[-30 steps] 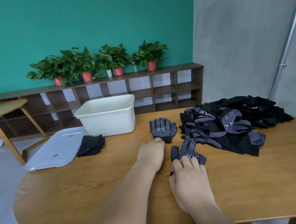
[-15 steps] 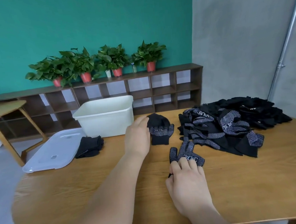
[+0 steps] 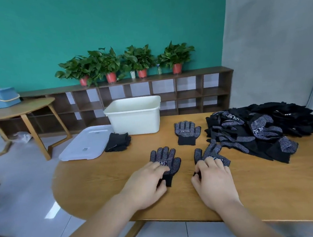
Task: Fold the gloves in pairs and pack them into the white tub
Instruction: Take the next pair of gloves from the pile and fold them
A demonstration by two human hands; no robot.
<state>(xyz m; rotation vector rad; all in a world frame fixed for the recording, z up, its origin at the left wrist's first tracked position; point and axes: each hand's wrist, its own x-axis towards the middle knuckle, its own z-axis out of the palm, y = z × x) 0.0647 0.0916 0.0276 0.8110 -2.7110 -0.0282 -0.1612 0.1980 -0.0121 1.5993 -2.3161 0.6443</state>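
Left hand [image 3: 145, 185] has drawn a glove [image 3: 164, 156] nearer, seemingly pinching it.

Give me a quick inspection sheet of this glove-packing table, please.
Surface: wooden table, rounded at its left end.
Job's things: white tub at the far edge, contents hidden; left glove, right glove and middle glove lying flat; glove pile at right; folded gloves beside the tub lid.
Clutter: nothing seen.
Hands: left hand grips the left glove's cuff; right hand pinches the right glove's cuff, fingers curled.
Cables: nothing seen.
Surroundings: shelf with potted plants; side table carrying a blue box.
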